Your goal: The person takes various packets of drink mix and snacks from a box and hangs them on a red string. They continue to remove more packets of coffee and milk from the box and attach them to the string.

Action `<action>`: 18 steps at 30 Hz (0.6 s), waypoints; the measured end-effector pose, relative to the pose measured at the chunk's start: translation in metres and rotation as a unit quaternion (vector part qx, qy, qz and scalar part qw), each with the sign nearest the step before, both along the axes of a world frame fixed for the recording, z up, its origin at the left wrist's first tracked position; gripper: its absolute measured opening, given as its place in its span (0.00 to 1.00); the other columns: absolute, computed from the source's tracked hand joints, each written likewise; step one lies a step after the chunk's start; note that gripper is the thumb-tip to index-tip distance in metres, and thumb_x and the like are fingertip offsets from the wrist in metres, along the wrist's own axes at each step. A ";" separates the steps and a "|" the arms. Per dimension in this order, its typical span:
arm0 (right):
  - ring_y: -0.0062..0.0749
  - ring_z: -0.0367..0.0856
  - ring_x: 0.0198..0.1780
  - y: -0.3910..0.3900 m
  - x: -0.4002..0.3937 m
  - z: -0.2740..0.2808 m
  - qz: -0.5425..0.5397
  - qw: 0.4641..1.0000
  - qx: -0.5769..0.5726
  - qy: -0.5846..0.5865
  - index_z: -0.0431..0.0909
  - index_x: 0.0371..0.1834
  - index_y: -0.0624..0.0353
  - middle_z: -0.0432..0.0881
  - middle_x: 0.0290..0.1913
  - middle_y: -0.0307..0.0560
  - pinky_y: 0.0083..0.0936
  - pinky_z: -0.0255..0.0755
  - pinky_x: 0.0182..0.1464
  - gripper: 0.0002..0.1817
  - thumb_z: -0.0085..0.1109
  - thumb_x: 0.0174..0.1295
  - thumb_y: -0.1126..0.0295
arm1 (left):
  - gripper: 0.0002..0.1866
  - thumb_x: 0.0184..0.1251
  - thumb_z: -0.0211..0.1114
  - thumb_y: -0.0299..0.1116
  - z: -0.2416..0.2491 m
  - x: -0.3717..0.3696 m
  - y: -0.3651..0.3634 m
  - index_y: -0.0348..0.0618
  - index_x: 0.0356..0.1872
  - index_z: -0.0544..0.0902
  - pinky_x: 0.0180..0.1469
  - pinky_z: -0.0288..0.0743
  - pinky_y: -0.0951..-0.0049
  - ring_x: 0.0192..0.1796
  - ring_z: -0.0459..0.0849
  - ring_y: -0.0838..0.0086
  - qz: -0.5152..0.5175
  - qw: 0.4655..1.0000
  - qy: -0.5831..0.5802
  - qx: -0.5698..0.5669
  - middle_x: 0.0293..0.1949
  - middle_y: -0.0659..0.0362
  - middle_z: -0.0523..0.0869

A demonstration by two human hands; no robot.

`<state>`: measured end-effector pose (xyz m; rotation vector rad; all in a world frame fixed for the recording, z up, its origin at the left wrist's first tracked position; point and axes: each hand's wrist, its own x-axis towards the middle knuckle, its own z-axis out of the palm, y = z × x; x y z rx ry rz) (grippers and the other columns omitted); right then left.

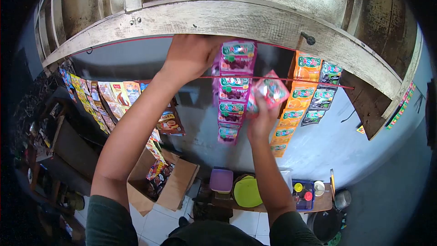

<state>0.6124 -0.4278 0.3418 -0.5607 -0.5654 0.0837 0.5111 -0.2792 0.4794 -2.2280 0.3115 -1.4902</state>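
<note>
My left hand is raised to the red cord under the white wooden beam, beside a hanging strip of purple sachets; its fingers are partly hidden. Lower and to the right, my right hand grips a bundle of pink sachets, held between the purple strip and a strip of orange sachets. A shorter strip of dark sachets hangs right of the orange one.
The wooden beam spans the top. More sachet strips hang at left. Below are a cardboard box with packets, a purple container, a green one and a blue tray with jars.
</note>
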 end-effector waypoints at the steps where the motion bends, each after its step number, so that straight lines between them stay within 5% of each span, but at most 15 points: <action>1: 0.27 0.81 0.47 -0.002 -0.004 -0.013 -0.015 1.000 0.004 0.001 0.73 0.51 0.62 0.81 0.47 0.43 0.24 0.75 0.50 0.15 0.60 0.62 0.77 | 0.21 0.59 0.62 0.34 0.003 0.000 -0.003 0.59 0.56 0.81 0.57 0.70 0.55 0.55 0.79 0.55 0.038 0.997 0.032 -0.057 0.52 0.54 0.82; 6: 0.27 0.81 0.46 -0.029 -0.015 -0.050 -0.073 0.995 -0.066 0.033 0.71 0.52 0.60 0.80 0.46 0.41 0.25 0.75 0.50 0.17 0.62 0.61 0.75 | 0.19 0.65 0.57 0.37 0.011 -0.007 -0.023 0.56 0.57 0.79 0.60 0.69 0.54 0.57 0.77 0.54 0.089 0.978 0.120 -0.143 0.54 0.51 0.81; 15: 0.18 0.80 0.42 -0.059 -0.019 -0.019 -0.026 0.993 -0.085 -0.080 0.76 0.48 0.62 0.83 0.43 0.40 0.18 0.72 0.45 0.14 0.66 0.60 0.74 | 0.19 0.63 0.64 0.46 -0.003 0.007 -0.017 0.52 0.52 0.83 0.58 0.69 0.53 0.56 0.77 0.51 0.048 0.995 0.036 -0.077 0.51 0.50 0.82; 18: 0.17 0.81 0.40 -0.052 -0.016 -0.020 -0.027 0.985 -0.138 -0.096 0.79 0.45 0.63 0.85 0.41 0.40 0.17 0.73 0.44 0.11 0.66 0.61 0.74 | 0.19 0.61 0.64 0.44 -0.005 0.005 -0.012 0.62 0.55 0.81 0.56 0.71 0.57 0.50 0.82 0.58 0.098 0.993 0.009 -0.073 0.46 0.56 0.85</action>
